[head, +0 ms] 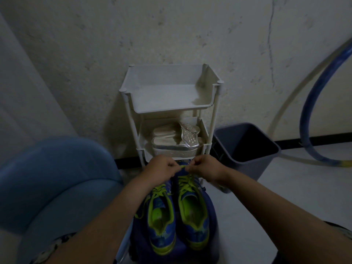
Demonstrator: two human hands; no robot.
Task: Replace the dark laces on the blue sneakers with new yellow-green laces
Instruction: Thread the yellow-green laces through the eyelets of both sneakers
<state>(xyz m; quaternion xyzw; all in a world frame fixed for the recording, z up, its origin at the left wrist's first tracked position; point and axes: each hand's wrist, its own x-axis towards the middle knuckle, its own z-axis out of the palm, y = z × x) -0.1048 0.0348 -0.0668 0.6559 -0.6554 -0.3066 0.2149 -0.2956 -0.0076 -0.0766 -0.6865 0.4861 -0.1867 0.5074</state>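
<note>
Both forearms were bare up to the elbows, and the left hand (162, 169) and the right hand (204, 168) wore no gloves, rings or watch. Nearer the camera than the hands, each arm ended in a dark sleeve with a pale pattern.

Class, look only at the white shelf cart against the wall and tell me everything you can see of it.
The white shelf cart stands upright against the rough wall, beyond the blue sneakers. It looks like plastic, with slim posts joining tray-shaped tiers. The top tray holds nothing visible. The tier below holds pale, silvery sandals. A dark bin sits close on its right side. The left hand and right hand hide its lowest part.
</note>
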